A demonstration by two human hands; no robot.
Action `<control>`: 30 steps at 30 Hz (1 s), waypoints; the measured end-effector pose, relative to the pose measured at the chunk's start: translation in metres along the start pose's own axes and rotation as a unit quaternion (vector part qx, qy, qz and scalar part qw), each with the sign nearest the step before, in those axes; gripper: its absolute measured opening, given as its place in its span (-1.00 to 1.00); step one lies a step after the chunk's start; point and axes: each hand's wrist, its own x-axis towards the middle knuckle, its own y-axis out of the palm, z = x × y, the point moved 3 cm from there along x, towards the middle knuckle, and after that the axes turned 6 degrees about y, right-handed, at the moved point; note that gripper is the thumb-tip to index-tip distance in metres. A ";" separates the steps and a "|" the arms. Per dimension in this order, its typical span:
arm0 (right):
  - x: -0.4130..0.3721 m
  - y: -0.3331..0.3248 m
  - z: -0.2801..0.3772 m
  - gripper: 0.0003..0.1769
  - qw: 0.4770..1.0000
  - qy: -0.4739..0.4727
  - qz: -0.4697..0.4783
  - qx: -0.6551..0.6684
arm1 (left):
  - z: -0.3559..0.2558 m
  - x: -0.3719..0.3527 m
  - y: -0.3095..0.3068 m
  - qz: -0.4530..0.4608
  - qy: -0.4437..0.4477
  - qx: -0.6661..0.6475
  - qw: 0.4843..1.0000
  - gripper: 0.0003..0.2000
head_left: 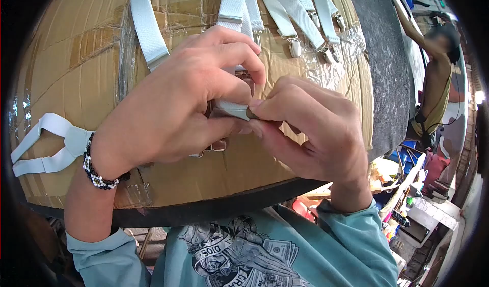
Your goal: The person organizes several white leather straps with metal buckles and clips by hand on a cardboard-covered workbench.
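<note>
My left hand (178,96) is closed round a white elastic suspender strap (230,108), its fingers curled over the strap's end. Pressed against that end, my right hand (318,129) pinches a small brownish piece (250,113) between thumb and fingers; its exact kind is too small to tell. Metal shows beneath the left fingers, mostly hidden. Two wide white straps (234,4) run from the top edge towards my left hand. Another strap (148,30) passes behind the back of that hand.
Several suspender ends with metal clips (294,47) lie at the upper right of the taped cardboard (71,78). A joined white suspender piece (76,140) rests at the left. Beyond the dark table edge (384,78), another person (438,78) is at the right, above clutter.
</note>
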 end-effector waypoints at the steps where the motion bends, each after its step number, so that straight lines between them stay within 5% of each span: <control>1: -0.003 0.000 -0.002 -0.79 1.000 0.014 0.013 0.001 | 0.000 0.000 0.000 0.010 -0.004 -0.004 1.000 -0.74; 4: -0.018 -0.008 -0.008 -0.79 0.995 0.067 0.069 -0.009 | 0.000 0.000 -0.004 0.019 -0.009 -0.006 1.000 -0.74; 10: -0.002 0.005 -0.006 -0.78 0.999 -0.021 -0.027 0.006 | 0.001 0.001 0.001 0.005 -0.006 -0.016 1.000 -0.77; 16: -0.018 -0.017 -0.010 -0.80 0.989 0.067 0.133 -0.007 | -0.002 0.003 -0.004 0.018 -0.008 0.000 1.000 -0.76; 21: 0.003 -0.003 -0.004 -0.78 0.999 -0.022 -0.016 0.032 | -0.001 0.003 0.001 -0.003 -0.031 -0.025 0.999 -0.75; 27: -0.012 -0.016 -0.014 -0.76 0.997 0.005 0.081 0.009 | -0.003 0.004 -0.005 0.042 -0.021 -0.007 0.999 -0.69; 30: -0.001 -0.008 -0.004 -0.75 0.999 -0.026 -0.002 0.029 | -0.003 0.004 -0.003 0.030 -0.016 -0.001 0.999 -0.70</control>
